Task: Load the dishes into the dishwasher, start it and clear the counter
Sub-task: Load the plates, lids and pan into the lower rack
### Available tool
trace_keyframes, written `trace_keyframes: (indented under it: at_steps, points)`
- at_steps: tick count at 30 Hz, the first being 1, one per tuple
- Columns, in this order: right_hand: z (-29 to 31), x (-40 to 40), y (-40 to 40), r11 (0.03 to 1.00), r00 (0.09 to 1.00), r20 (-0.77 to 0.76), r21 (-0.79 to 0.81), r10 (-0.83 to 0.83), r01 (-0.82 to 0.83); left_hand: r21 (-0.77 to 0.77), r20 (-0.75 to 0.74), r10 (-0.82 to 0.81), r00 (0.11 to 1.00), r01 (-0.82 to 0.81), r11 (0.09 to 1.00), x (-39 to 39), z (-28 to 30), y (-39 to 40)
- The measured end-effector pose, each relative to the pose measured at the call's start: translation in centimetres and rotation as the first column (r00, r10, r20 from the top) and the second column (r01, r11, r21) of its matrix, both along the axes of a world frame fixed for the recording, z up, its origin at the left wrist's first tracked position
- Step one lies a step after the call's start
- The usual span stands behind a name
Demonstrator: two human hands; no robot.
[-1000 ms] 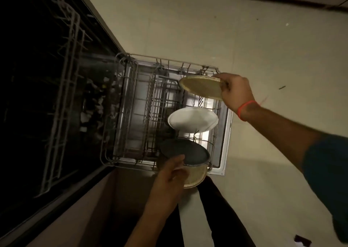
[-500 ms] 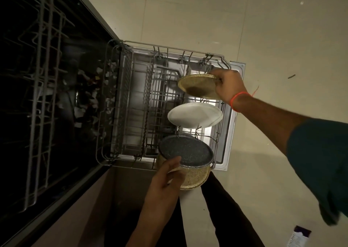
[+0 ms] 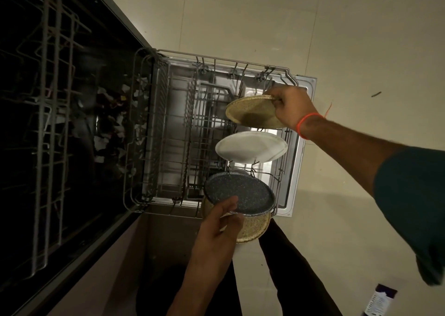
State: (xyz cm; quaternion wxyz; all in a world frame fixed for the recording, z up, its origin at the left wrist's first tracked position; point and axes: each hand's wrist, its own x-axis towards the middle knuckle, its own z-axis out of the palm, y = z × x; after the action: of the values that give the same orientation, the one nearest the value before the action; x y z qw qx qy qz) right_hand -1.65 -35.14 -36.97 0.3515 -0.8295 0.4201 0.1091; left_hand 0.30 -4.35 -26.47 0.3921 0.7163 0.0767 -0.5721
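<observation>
I look straight down at the open dishwasher, whose lower wire rack (image 3: 168,132) is pulled out over the open door (image 3: 304,132). My right hand (image 3: 287,106) grips a speckled beige plate (image 3: 252,112) by its rim, tilted over the rack's right side. A white plate (image 3: 250,147) stands in the rack just below it. My left hand (image 3: 218,221) holds a stack at the rack's near edge: a dark speckled grey plate (image 3: 240,192) on top of a beige plate (image 3: 255,227).
The dark dishwasher interior with the upper rack (image 3: 50,122) fills the left. Beige floor tiles (image 3: 337,38) lie to the right. A small purple-and-white packet (image 3: 380,301) lies on the floor at bottom right. My dark trouser legs (image 3: 289,279) are below the door.
My right hand has lowered the beige plate closer to the rack above the white plate. The left hand keeps the stack at the rack's near edge. The view has drawn closer.
</observation>
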Motion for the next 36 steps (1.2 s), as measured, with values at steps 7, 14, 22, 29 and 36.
trace_keyframes:
  at_steps: [7, 14, 22, 29, 36]
  points:
    - [-1.0, 0.5, 0.8, 0.996, 0.996, -0.064, 0.077, 0.06, -0.055, -0.006, -0.024, 0.003, 1.0, -0.003, 1.0, 0.0, -0.2, 0.1]
    - [-2.5, 1.1, 1.1, 0.971, 0.966, -0.193, 0.202, 0.171, -0.131, 0.003, -0.033, 0.058, 0.998, -0.058, 0.998, 0.2, -0.3, 0.3]
    - [-1.7, 0.8, 1.2, 0.996, 0.983, -0.178, 0.087, 0.041, -0.026, 0.006, -0.025, 0.068, 0.997, -0.068, 0.998, 0.2, -0.3, 0.9]
    - [-1.3, 0.0, 0.4, 0.998, 0.979, -0.204, 0.058, -0.021, 0.034, 0.001, -0.018, 0.023, 1.0, -0.023, 1.0, 0.0, 0.2, 1.4]
    - [-0.6, -1.1, 2.0, 0.994, 0.99, -0.087, -0.002, -0.112, 0.112, -0.009, 0.026, -0.032, 0.999, 0.032, 0.999, -0.2, 0.4, 2.2]
